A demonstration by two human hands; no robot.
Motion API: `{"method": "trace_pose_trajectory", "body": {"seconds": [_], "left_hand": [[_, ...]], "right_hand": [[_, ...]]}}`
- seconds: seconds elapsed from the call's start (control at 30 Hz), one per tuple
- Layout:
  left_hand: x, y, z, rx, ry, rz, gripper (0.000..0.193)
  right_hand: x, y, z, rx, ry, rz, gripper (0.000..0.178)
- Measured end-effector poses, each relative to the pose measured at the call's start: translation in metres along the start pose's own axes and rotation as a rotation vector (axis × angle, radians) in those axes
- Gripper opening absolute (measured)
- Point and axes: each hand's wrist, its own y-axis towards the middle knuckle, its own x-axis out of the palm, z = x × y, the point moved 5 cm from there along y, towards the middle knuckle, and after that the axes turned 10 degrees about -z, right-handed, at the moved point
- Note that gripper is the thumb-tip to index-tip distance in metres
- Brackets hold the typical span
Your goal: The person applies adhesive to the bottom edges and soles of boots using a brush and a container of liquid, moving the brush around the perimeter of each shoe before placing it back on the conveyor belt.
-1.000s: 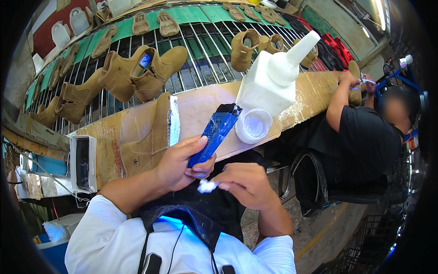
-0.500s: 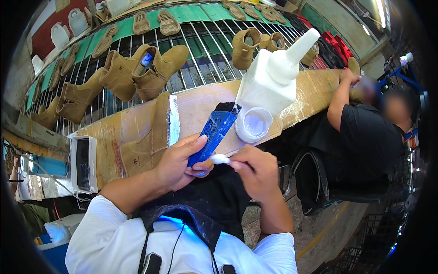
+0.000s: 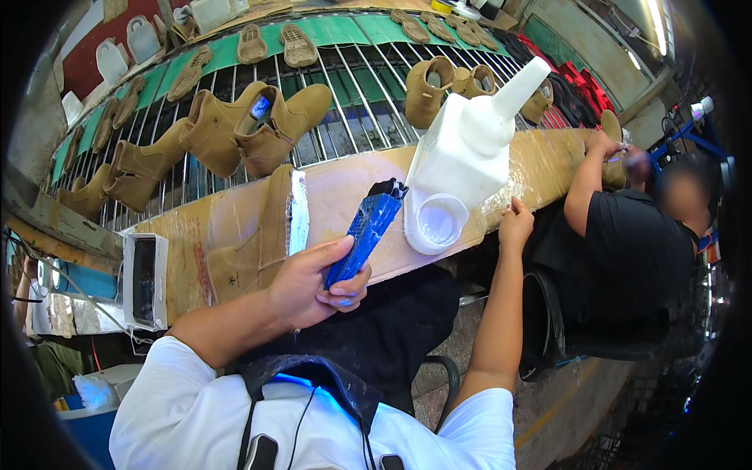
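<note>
My left hand [image 3: 325,286] is closed around a blue, block-shaped object [image 3: 366,236] with a grid-textured side and a ragged black upper end; its kind I cannot make out. My right hand [image 3: 515,225] reaches out to the edge of the cardboard-covered bench [image 3: 552,160], fingers pinched; anything between them is hidden. Between the hands stand a white squeeze bottle [image 3: 462,153] with a long spout and a small white cup [image 3: 437,223] of pale, shiny liquid. A tan boot [image 3: 251,262] lies by my left forearm, next to a white-edged piece [image 3: 298,211].
Several tan boots [image 3: 274,129] and soles [image 3: 298,47] rest on a metal-bar rack [image 3: 352,98] beyond the bench. A white-framed box [image 3: 145,280] stands at the left. On the right, a person in black [image 3: 627,251] handles a tan shoe beside a black chair [image 3: 548,313].
My right hand has swung away from the blue object, out to the right toward the bench edge. The white wad it pinched no longer shows. My left hand keeps its hold.
</note>
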Motion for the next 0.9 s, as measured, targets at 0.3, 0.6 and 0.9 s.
{"method": "trace_pose_trajectory", "body": {"seconds": [0.3, 0.6, 0.9], "left_hand": [[-0.002, 0.002, 0.005, 0.047, 0.043, -0.001, 0.026], [-0.011, 0.0, -0.003, 0.115, 0.842, 0.198, 0.046], [-0.059, -0.104, 0.111, 0.151, 1.489, 0.74, 0.035]], "right_hand": [[-0.005, -0.056, -0.098, -0.337, -0.195, 0.254, 0.028], [0.05, -0.232, -0.223, -0.188, 0.788, -0.69, 0.036], [-0.004, -0.193, -0.203, -0.095, 0.812, -0.235, 0.018]]}}
